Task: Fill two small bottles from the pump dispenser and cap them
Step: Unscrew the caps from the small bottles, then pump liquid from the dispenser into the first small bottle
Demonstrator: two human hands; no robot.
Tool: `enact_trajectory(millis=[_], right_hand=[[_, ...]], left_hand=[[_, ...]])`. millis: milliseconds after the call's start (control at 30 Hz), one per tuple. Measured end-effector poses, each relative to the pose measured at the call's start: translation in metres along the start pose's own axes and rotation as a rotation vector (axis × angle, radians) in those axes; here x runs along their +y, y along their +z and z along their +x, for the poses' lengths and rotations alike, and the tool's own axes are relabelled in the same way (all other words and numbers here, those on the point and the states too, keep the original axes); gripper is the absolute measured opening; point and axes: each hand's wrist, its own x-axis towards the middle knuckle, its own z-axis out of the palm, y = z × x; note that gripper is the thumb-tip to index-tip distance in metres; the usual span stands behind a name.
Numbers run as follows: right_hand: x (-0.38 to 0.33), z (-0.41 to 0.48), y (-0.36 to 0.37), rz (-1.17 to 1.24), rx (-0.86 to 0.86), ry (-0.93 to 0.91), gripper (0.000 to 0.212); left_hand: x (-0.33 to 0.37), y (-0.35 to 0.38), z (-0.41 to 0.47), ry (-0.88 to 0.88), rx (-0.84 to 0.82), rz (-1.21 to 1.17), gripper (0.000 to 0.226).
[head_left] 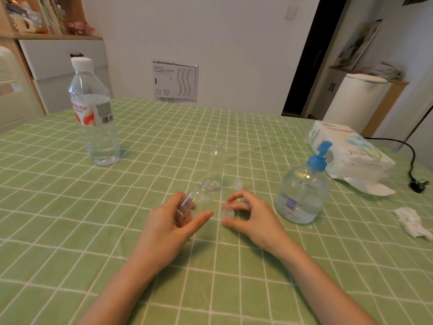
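My left hand (174,221) grips a small clear bottle (200,199), uncapped and tilted, just above the green checked tablecloth. My right hand (248,213) pinches a small clear cap (228,212) right beside that bottle. A second small clear bottle (216,161) stands upright and uncapped behind my hands. Another clear cap (238,184) lies on the cloth next to it. The pump dispenser (303,191), a round clear bottle with a blue pump head, stands to the right of my right hand, partly filled with clear liquid.
A large water bottle (95,116) with a white cap stands at the back left. A pack of tissue paper (349,153) lies at the back right, a crumpled tissue (413,222) near the right edge. A black cable with plug (417,184) trails over the table's right side.
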Motion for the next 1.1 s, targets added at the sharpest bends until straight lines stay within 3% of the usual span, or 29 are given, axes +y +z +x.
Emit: enact_trajectory(millis=[200, 333, 467, 567, 700, 833, 967, 1100], right_hand=[[-0.003, -0.002, -0.001, -0.072, -0.005, 0.002, 0.044], [-0.006, -0.009, -0.009, -0.03, 0.035, -0.021, 0.034], [-0.01, -0.024, -0.03, 0.108, 0.138, -0.056, 0.019], [-0.012, -0.039, -0.057, 0.138, 0.208, -0.076, 0.019], [-0.005, -0.053, -0.094, 0.111, 0.339, -0.041, 0.018], [0.005, -0.054, -0.131, 0.1, 0.48, 0.025, 0.021], [0.003, -0.03, -0.166, 0.105, 0.55, 0.093, 0.021], [-0.013, 0.002, -0.186, 0.135, 0.526, 0.11, 0.015]], left_hand=[[0.001, 0.0, 0.0, -0.019, -0.009, 0.0, 0.047], [0.002, 0.0, -0.001, -0.049, -0.053, -0.053, 0.045], [0.005, 0.005, -0.004, -0.098, -0.147, -0.162, 0.042], [0.018, 0.02, -0.001, -0.091, -0.205, -0.288, 0.036], [0.047, 0.052, 0.011, -0.107, -0.321, -0.468, 0.051], [0.075, 0.086, 0.027, -0.098, -0.42, -0.495, 0.044], [0.089, 0.11, 0.041, -0.071, -0.418, -0.457, 0.023], [0.094, 0.118, 0.046, -0.049, -0.378, -0.464, 0.034]])
